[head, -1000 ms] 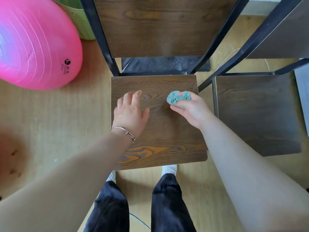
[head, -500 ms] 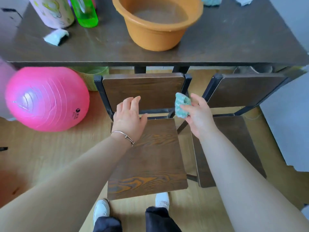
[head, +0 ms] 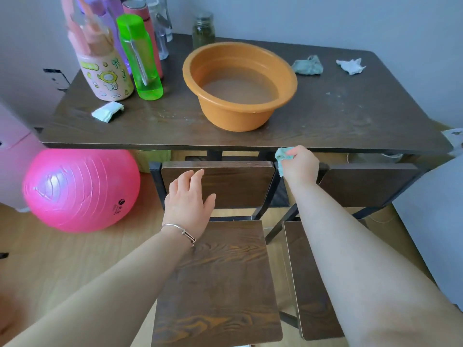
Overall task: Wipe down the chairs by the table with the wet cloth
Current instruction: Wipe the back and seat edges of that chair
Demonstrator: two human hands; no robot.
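Two dark wooden chairs stand side by side at the table. The left chair (head: 220,279) is directly below me, its backrest (head: 233,184) toward the table. The right chair (head: 313,284) is partly hidden by my right arm. My right hand (head: 299,166) grips a crumpled teal wet cloth (head: 281,156) at the top right corner of the left chair's backrest, just under the table edge. My left hand (head: 189,199), fingers relaxed and spread, hovers in front of the backrest's left part. It holds nothing.
The dark table (head: 338,116) carries an orange basin (head: 238,86) with water, a green bottle (head: 140,58), a patterned flask (head: 105,73), a jar, a second cloth (head: 307,66), and crumpled tissues. A pink exercise ball (head: 80,191) sits on the wooden floor left of the chairs.
My right hand lifted the cloth from the left chair's seat up to the backrest's top right corner. My left hand rose off the seat. The view tilted up to show the table.
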